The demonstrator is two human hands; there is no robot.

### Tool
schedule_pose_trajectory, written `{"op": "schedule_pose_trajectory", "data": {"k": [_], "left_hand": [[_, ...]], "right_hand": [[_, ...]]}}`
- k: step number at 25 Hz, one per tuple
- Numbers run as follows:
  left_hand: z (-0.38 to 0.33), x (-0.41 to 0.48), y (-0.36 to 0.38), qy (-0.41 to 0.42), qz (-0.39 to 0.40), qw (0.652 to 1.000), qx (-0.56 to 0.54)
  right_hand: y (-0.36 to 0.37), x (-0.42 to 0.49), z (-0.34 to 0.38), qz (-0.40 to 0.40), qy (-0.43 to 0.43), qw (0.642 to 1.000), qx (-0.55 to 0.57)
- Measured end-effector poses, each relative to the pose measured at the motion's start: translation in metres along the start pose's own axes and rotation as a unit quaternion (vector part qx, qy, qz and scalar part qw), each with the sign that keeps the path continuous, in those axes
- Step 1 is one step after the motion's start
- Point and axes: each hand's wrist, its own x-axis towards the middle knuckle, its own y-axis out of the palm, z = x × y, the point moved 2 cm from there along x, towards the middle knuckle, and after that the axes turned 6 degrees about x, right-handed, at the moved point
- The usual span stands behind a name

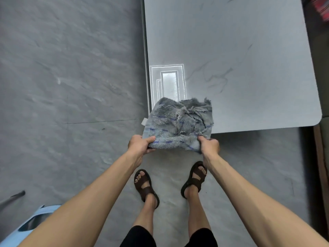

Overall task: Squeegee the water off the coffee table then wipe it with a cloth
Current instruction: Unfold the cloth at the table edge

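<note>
The grey, mottled stone-look floor (62, 86) takes up most of what I can see from here. On it stands the pale grey coffee table (249, 41), a broad slab with faint dark veining and rounded corners. Near its left edge the top catches a bright rectangular reflection (169, 82) ringed with thin white lines.

Spread over the table's near left corner is the ragged grey terry cloth (179, 122) with blue stripes and frayed edges. Its near edge hangs out past the table toward the person, and a small white tag (144, 121) sticks out on its left side. I cannot tell whether its far part rests flat on the top.

The person's left hand (140, 144) grips the cloth's near left corner, thumb on top and fingers curled under. The right hand (210, 146) pinches the near right corner the same way.

Below the arms are two feet in dark brown strapped sandals (145, 186), standing just short of the table.

At the bottom left corner sits a light blue plastic object (35, 220), perhaps a tub; its inside is hidden. Just above it, a dark rod (12, 197) pokes in from the left edge.
</note>
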Motion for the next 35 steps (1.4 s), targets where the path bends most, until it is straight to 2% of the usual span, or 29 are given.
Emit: {"op": "schedule_pose_trajectory", "data": {"k": [2,3,5,7,11,16,20,22,28,31,35], "left_hand": [[0.003,-0.008,-0.027,0.032,-0.017,0.999,0.027],[0.004,-0.013,-0.042,0.060,-0.025,0.997,0.050],[0.003,-0.029,-0.070,0.114,-0.040,0.989,0.087],[0.007,-0.057,-0.100,0.147,-0.060,0.985,0.074],[0.039,-0.114,-0.160,0.144,-0.087,0.986,0.001],[0.121,-0.164,-0.233,0.071,-0.106,0.982,-0.139],[0.238,-0.217,-0.317,-0.009,-0.112,0.963,-0.245],[0.290,-0.232,-0.348,-0.038,-0.107,0.954,-0.276],[0.455,-0.235,-0.448,-0.164,-0.111,0.917,-0.347],[0.523,-0.214,-0.501,-0.163,-0.121,0.896,-0.395],[0.603,-0.185,-0.572,-0.098,-0.181,0.855,-0.477]], "right_hand": [[0.008,-0.035,-0.010,0.066,0.043,0.997,-0.003],[0.010,-0.053,-0.012,0.086,0.037,0.996,-0.001],[0.009,-0.082,-0.008,0.108,-0.016,0.994,0.006],[0.004,-0.119,0.002,0.145,-0.068,0.987,0.016],[0.004,-0.199,0.005,0.256,-0.074,0.964,-0.004],[0.031,-0.272,-0.025,0.337,-0.081,0.936,-0.060],[0.076,-0.362,-0.090,0.408,-0.107,0.892,-0.161],[0.101,-0.393,-0.120,0.418,-0.130,0.873,-0.217],[0.223,-0.478,-0.252,0.428,-0.217,0.785,-0.392],[0.298,-0.517,-0.310,0.441,-0.254,0.743,-0.435],[0.403,-0.570,-0.379,0.496,-0.311,0.672,-0.454]]}}
